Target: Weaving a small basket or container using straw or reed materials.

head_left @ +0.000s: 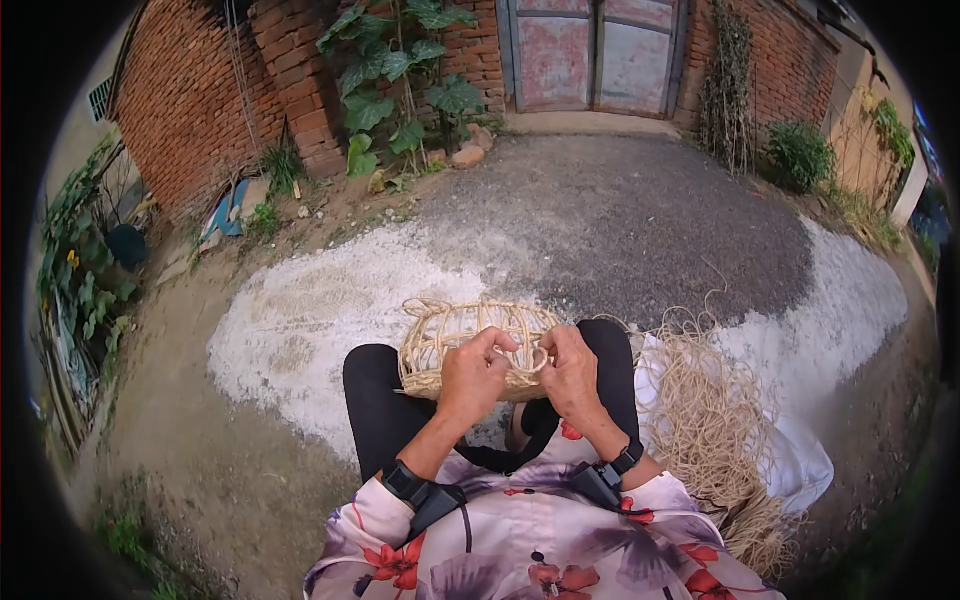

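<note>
An openwork basket [438,335] of pale straw cord rests across my knees, its weave loose with wide gaps. At its near side my left hand [474,378] is closed, thumb and forefinger pinched on the straw cord. My right hand [571,375] is a short way to the right, also pinching the cord. A small loop of the straw cord [541,362] curves out beside the right fingertips. My fingers hide part of the basket's near edge, and exactly where the cord joins the weave I cannot tell.
A tangled heap of straw cord [700,410] lies by my right leg, partly on a white sack [800,465]. Pale grit [300,310] and dark gravel [620,220] cover the ground ahead. Beyond stand a brick wall [200,120], a leafy vine [400,70] and a metal double door [595,55].
</note>
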Demonstrator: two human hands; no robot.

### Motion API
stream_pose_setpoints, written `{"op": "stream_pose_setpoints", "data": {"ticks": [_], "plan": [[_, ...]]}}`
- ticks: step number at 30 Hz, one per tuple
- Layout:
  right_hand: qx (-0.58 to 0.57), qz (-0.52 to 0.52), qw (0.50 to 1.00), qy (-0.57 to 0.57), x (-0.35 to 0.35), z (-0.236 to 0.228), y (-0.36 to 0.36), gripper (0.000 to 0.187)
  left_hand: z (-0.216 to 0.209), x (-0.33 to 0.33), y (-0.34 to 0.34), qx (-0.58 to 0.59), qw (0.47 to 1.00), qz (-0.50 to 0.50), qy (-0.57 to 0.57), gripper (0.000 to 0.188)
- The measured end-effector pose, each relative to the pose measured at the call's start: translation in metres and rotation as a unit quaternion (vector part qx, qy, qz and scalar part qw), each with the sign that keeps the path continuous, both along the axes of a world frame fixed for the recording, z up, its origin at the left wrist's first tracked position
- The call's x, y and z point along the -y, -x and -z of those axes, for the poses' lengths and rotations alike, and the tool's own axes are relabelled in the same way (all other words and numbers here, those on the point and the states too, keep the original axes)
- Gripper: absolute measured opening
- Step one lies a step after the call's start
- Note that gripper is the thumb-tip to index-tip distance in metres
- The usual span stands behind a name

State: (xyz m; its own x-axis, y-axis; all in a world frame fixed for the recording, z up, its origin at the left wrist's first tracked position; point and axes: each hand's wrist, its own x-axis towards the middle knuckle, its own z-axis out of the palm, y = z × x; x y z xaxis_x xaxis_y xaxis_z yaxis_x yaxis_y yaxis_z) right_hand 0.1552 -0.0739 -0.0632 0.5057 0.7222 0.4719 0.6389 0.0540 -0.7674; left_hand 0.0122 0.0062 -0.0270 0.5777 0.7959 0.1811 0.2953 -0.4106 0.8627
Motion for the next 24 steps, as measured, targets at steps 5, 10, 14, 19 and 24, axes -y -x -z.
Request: {"op": "stream_pose_setpoints", "data": {"ticks": [5, 10, 14, 19, 24], "plan": [[0.068, 0.038, 0.997, 0.008, -0.011, -0.013, 0.014, 0.021, -0.001, -0.009, 0.011, 0.067, 0.996, -0.007, 0.064, 0.017], [-0.289, -0.042, 0.956, 0.013, -0.005, 0.007, 0.007, 0.023, 0.009, -0.020, 0.028, 0.105, 0.982, 0.014, 0.157, 0.017], [-0.090, 0.047, 0.993, 0.058, 0.015, 0.003, -0.004, 0.019, 0.018, -0.025, 0.035, 0.109, 0.986, 0.009, 0.129, 0.017], [-0.068, 0.235, 0.970, 0.018, 0.069, 0.054, -0.113, 0.013, 0.012, -0.022, 0.036, 0.115, 0.983, 0.006, 0.146, 0.015], [-0.483, 0.069, 0.863, 0.130, 0.131, 0.044, -0.165, 0.037, -0.008, -0.015, 0.041, 0.001, 1.000, -0.019, 0.009, 0.018]]}}
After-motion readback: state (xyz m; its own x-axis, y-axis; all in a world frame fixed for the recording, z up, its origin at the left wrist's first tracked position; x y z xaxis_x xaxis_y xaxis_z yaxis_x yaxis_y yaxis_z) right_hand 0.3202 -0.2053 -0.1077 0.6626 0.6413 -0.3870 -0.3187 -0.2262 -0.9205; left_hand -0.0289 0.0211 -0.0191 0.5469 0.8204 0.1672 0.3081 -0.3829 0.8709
